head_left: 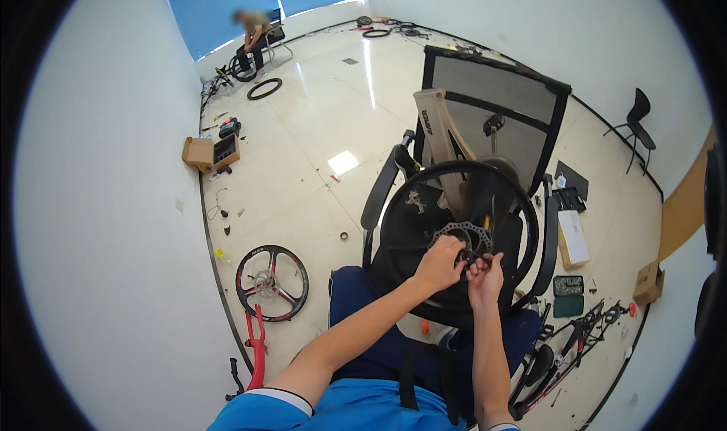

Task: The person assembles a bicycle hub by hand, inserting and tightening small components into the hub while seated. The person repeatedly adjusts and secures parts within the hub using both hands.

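Observation:
A black-tyred bicycle wheel rests across my lap and the seat of a black mesh-backed office chair. Its toothed silver brake disc faces me near the hub. My left hand is closed at the disc's lower edge, its fingertips bent over the hub. Close beside it, my right hand pinches at a small dark part by the hub. What either hand grips is too small and partly hidden by fingers. Behind the wheel a beige bicycle frame stands upright on the chair.
On the left floor lie a three-spoke wheel, a red fork and an open cardboard box. To the right are a green case, a white box and a black bicycle frame. Another person sits far back.

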### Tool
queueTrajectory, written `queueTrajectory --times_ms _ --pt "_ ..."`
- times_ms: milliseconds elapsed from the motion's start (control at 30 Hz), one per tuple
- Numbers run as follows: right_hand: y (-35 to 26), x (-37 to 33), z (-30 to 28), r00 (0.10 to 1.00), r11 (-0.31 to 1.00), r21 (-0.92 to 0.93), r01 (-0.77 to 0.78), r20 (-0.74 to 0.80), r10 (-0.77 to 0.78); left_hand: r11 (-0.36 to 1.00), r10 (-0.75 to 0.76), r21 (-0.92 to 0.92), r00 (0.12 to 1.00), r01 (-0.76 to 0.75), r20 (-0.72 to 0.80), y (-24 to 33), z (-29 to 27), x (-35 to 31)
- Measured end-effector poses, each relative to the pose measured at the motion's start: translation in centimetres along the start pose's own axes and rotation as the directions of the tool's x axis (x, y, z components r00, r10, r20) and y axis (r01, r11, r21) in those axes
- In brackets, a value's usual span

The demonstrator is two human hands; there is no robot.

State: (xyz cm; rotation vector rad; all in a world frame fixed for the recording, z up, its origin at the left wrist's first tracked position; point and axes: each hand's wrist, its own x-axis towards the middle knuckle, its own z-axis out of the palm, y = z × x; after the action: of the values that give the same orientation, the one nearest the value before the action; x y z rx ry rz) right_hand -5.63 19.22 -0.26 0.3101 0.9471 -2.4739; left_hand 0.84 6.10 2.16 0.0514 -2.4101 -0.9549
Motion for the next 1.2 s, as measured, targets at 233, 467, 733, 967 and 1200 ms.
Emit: queueTrajectory --times_ms 233,467,733,967,1200 --pt "0.1 1.9 -1.1 0.997 0.996 -0.075 0.058 0.050 -0.054 0.999 0.033 -0.011 0.999 -0.033 -0.008 -0.4 0.4 0.5" --pt "-2.0 1.1 3.5 0.989 0.920 -0.365 0.146 0.034 -0.144 0.999 0.023 -0.042 0.993 -0.028 -0.115 -0.3 1.0 0.3" --pt "-4.6 4.5 7.7 0.779 -0.139 -0.807 0.574 0.590 -0.214 0.995 -0.052 -0.088 0.992 0.042 -0.119 -0.4 1.3 0.6" --pt "-4.8 4.5 12.5 0.795 -0.369 -0.706 0.604 0.567 0.215 0.985 -0.119 -0.147 0.975 0.092 -0.186 -1.0 1.8 1.3" --pt "-5.8 4.4 10.9 0.661 -0.362 -0.568 0.739 0.716 0.225 0.968 -0.117 -0.240 0.973 0.067 -0.200 0.8 2.4 1.1"
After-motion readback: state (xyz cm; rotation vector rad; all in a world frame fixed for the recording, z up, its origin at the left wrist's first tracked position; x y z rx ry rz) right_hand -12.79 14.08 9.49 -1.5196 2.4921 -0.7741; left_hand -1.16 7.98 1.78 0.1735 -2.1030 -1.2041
